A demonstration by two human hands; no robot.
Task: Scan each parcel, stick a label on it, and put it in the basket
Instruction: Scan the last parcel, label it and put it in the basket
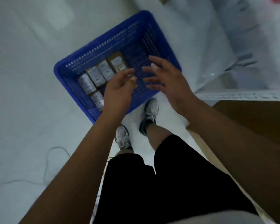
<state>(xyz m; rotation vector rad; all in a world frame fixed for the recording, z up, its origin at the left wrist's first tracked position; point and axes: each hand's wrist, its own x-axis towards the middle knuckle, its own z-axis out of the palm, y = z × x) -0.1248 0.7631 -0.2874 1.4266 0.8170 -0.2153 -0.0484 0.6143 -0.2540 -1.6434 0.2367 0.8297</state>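
Note:
A blue perforated basket [103,44] sits on the pale floor ahead of my feet. Several small brown parcels with white labels [97,75] lie side by side along its left part, and one more [98,99] lies nearer me. My left hand [120,88] hovers over the basket with fingers apart, holding nothing. My right hand [165,78] is beside it over the basket's bare right half, fingers spread and empty. The image is blurred.
A brown table edge [257,120] with a white perforated strip [242,95] stands at the right. White plastic bags [217,38] lie at the back right. A thin cable [47,159] runs across the floor at the left. My shoes [149,113] stand just behind the basket.

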